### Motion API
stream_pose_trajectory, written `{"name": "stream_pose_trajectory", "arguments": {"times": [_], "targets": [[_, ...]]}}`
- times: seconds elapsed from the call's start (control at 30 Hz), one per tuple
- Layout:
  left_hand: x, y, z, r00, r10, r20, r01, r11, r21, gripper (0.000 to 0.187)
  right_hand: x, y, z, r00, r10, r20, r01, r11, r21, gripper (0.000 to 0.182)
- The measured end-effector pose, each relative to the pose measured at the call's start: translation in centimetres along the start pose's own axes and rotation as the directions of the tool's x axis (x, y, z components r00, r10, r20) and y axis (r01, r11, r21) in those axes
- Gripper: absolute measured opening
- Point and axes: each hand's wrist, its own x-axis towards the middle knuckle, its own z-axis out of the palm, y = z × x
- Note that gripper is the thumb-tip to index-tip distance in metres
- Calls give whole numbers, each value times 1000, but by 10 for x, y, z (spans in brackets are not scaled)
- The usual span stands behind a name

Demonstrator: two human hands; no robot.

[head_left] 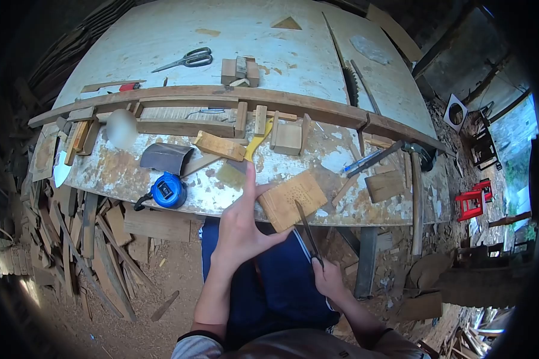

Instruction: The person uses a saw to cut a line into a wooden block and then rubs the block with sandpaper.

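My left hand [241, 230] grips a flat wooden block [288, 194] by its left side, just over the bench's front edge. The thumb lies along the block's lower edge and the index finger points up, away from it. Many small dark marks dot the block's face. In my right hand [328, 278] is a long, narrow dark tool [308, 234] with a brownish tip, its exact kind unclear. That tip overlaps the block's face in this view.
On the paint-stained workbench [206, 191] lie a blue tape measure [169, 190], a curved dark sheet [166, 158], a yellow-handled tool [258, 142] and a hammer [415, 179]. Scissors [191, 58] rest beyond the long wooden rail [305, 103]. Scrap wood [102, 251] is heaped at lower left.
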Motion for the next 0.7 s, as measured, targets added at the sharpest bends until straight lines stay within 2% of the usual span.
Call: {"name": "stream_pose_trajectory", "arguments": {"times": [0.03, 0.13, 0.33, 0.43, 0.5, 0.6, 0.67, 0.7], "targets": [[1, 1, -1, 1000, 9, 0, -9, 1000, 8, 146, -1, 5, -1, 1000, -1, 3, 1, 1000, -2, 24], [-3, 3, 2, 1000, 0, 10, 0, 1000, 6, 145, 18, -42, -15, 999, -41, 16, 41, 999, -17, 24], [-2, 1, 0, 999, -34, 37, 34, 999, -11, 155, 14, 3, 7, 996, -77, -49, 77, 997, 5, 28], [-1, 3, 1, 998, -54, 20, 54, 999, -3, 155, 27, -35, -7, 1000, -20, 5, 20, 1000, -14, 29], [3, 2, -2, 1000, -23, 16, 23, 1000, -6, 154, 21, 3, 10, 998, -42, -36, 41, 998, -39, 28], [-1, 1, 1, 999, -25, 21, 25, 1000, -3, 154, 22, 13, 7, 999, -41, -26, 39, 997, -66, 26], [-1, 3, 0, 999, -45, 19, 45, 999, 5, 154, 28, -43, -10, 999, -42, 0, 42, 999, -30, 25], [-1, 5, -1, 998, -50, 26, 50, 999, 10, 153, 21, -36, -6, 999, -36, 2, 36, 999, -24, 25]]}}
